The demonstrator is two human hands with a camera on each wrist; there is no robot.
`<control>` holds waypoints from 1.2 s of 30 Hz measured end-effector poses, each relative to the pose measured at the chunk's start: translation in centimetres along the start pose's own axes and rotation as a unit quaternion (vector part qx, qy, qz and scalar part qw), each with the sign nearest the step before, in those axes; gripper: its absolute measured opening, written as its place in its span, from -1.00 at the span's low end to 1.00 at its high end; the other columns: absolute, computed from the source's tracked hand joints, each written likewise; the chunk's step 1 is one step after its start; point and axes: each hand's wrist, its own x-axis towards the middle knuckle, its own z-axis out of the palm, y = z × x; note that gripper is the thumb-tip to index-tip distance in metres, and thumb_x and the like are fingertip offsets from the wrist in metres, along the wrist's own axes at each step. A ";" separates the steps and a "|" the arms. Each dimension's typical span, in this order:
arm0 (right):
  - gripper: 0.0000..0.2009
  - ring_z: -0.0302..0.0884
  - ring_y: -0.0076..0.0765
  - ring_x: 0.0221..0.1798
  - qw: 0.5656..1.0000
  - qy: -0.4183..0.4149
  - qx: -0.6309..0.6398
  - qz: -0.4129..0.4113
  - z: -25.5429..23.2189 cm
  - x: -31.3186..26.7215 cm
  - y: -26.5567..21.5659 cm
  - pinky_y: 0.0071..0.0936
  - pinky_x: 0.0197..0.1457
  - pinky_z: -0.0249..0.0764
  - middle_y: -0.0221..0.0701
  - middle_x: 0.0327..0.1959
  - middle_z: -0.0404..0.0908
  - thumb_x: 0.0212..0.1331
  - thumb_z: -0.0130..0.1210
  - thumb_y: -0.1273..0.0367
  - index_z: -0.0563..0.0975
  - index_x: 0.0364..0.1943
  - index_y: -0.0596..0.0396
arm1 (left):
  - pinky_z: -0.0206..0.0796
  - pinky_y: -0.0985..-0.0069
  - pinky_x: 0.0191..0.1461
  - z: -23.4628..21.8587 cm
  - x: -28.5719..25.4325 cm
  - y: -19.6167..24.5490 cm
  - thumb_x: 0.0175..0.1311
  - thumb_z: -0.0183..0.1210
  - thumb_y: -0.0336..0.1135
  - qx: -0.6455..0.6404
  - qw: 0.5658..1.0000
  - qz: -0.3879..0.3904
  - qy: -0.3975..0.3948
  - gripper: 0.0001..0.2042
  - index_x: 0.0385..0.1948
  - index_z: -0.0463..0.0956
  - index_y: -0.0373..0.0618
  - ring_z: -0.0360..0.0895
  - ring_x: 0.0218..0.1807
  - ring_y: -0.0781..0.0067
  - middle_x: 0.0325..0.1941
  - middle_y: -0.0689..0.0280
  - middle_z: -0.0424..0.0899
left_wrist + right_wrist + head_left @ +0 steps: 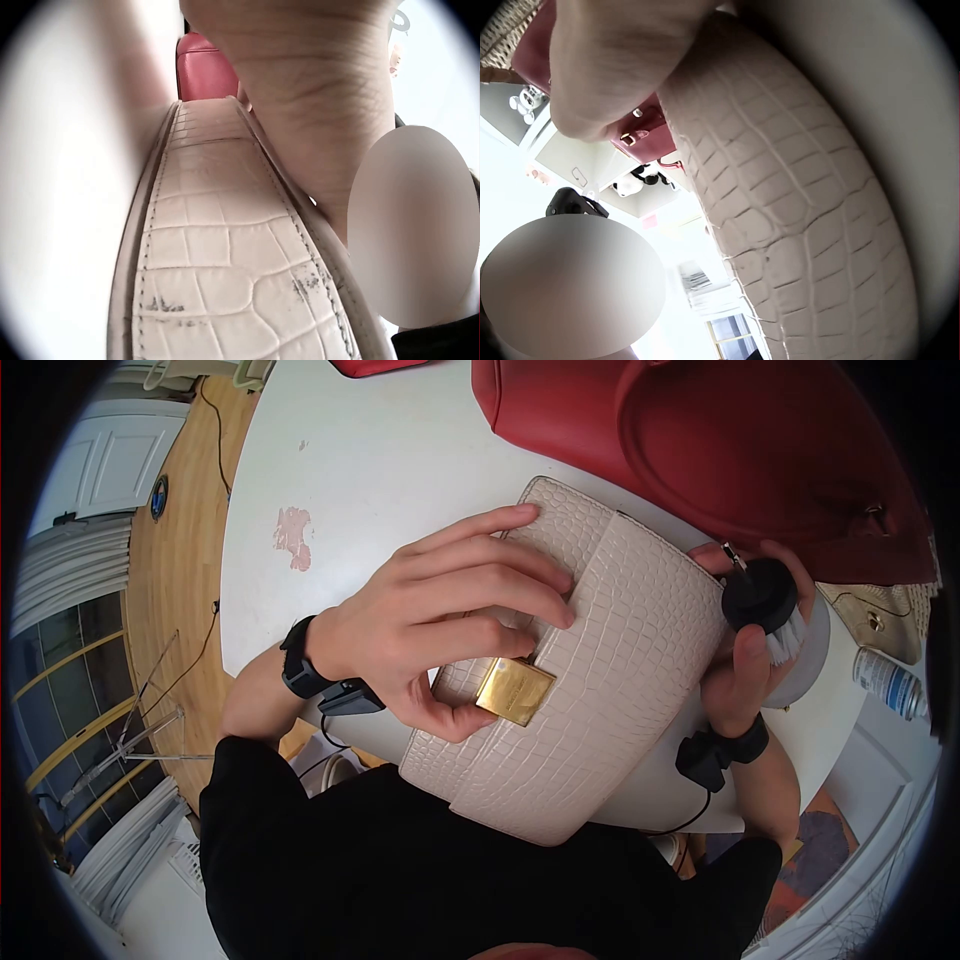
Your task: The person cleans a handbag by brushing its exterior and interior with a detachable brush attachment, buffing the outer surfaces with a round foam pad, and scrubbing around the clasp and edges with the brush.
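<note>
A cream crocodile-textured bag (630, 660) lies tilted on the white table; its stitched side (210, 262) shows dark scuffs in the left wrist view. The left hand (455, 605) reaches over the flap, thumb and index finger pinching the gold clasp (516, 691), the other fingers spread on the bag. At the bag's right edge, the right hand (738, 685) holds a round black brush (760, 595) with white bristles. In the right wrist view part of that hand (622, 67) is beside the bag's curved side (795, 202); the brush cannot be seen there.
A large red bag (740, 450) stands at the table's back right, with another red item (375, 365) at the back edge. A beige bag (880, 622) and a spray can (888, 682) are at the far right. The white table (300, 600) has a peeled patch.
</note>
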 end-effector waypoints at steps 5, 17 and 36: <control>-0.21 0.64 -0.23 0.03 0.995 -0.001 0.100 0.014 -0.2 0.1 0.8 -0.24 0.27 0.46 -0.13 -0.09 0.69 0.30 0.16 -0.10 0.24 0.33 0.31 | 0.11 -0.24 0.57 0.2 0.0 0.0 0.12 0.27 0.00 -0.002 1.000 0.006 0.005 -0.68 -0.35 0.66 -0.08 0.71 0.07 -0.02 -0.01 0.16 0.75; -0.28 0.70 -0.15 -0.01 0.989 0.010 0.141 -0.044 0.5 -0.4 1.2 -0.28 0.14 0.58 -0.05 -0.04 0.64 0.24 0.28 0.19 0.18 0.34 0.25 | 0.14 -0.21 0.55 0.5 0.1 0.1 0.07 0.29 -0.01 -0.012 1.000 0.004 -0.002 -0.68 -0.33 0.67 -0.07 0.71 0.08 0.00 0.00 0.16 0.75; -0.23 0.70 -0.11 0.02 0.981 0.014 0.186 -0.061 0.3 -0.3 1.1 -0.20 0.16 0.61 -0.05 0.08 0.53 0.19 0.31 0.34 0.13 0.40 0.27 | 0.14 -0.21 0.56 0.4 0.0 0.1 0.06 0.28 -0.02 -0.008 1.000 0.007 -0.004 -0.68 -0.34 0.68 -0.07 0.71 0.08 0.01 -0.02 0.20 0.76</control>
